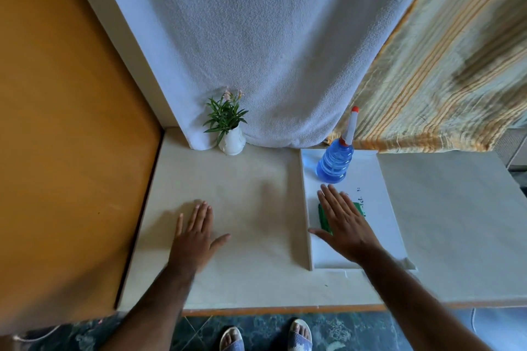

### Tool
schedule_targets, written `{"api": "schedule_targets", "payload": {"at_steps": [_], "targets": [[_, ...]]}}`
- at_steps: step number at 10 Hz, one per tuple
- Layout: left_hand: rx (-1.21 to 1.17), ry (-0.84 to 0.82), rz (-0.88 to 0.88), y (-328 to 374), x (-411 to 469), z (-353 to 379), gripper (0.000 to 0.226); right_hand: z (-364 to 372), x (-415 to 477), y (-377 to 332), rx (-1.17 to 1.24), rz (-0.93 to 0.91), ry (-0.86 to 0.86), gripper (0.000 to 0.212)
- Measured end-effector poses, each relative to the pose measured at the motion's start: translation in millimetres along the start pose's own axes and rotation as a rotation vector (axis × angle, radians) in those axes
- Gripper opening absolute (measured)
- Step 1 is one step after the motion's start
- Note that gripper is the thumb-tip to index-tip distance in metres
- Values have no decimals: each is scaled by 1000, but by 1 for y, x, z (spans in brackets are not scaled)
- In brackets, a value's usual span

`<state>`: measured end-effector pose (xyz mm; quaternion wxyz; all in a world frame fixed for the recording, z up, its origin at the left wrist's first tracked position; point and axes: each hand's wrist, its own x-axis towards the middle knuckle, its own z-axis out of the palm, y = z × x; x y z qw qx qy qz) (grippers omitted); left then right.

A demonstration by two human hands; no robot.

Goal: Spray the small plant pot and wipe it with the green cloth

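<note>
Both hands open, fingers spread: left hand [196, 234] flat on worktop [245, 194], right hand [342, 222] over green cloth [325, 219]. Spray bottle [335, 162] near; plant pot [232, 141] far back.

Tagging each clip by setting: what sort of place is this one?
Probably a home, at a pale counter set up for the task. A white towel and a striped curtain hang behind it, with a small plant pot at the back and sandalled feet on a tiled floor.
</note>
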<state>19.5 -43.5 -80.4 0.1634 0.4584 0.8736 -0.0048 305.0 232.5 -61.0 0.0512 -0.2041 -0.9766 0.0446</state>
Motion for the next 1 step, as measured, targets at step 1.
{"api": "schedule_targets", "payload": {"at_steps": [1], "targets": [[11, 133, 32, 2, 2, -31, 108, -26, 40, -13, -45, -96, 42, 91]]}}
